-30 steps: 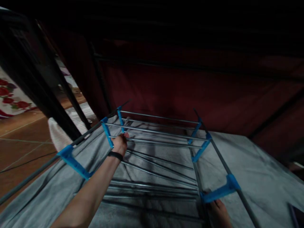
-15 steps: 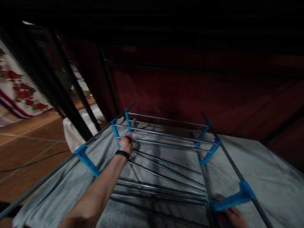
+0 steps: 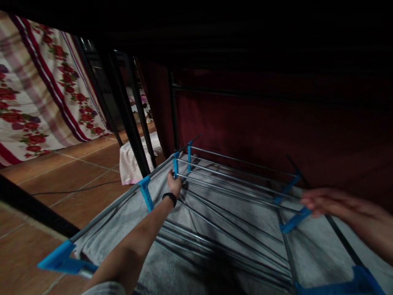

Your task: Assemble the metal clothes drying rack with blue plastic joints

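The metal rack (image 3: 239, 179), with its grey rods and blue brackets, lies across a grey cloth (image 3: 319, 250). At the rack's left side, the person's left hand (image 3: 174, 185) reaches to a far blue bracket (image 3: 176, 162), the thumb raised beside it. The other fingers are mostly hidden, so one cannot tell whether they close on the bracket or a rod. A black wristband (image 3: 170, 199) circles that wrist; its face is too dark to show any lettering.

At the rack's right side, the right hand (image 3: 333, 203) is held level, its fingers almost straight and together, not curled around anything. Their tips overlap the upper end of the right bracket (image 3: 296, 220); contact cannot be told. Along the rack's near part, several thin rods (image 3: 199, 236) run side by side, and others fan out between its two sides.

Behind the rack hangs a dark red curtain (image 3: 239, 127). Beyond its left side stand a black post (image 3: 127, 114), a pale striped cloth (image 3: 132, 166) and a hanging cloth printed with red roses (image 3: 33, 98).
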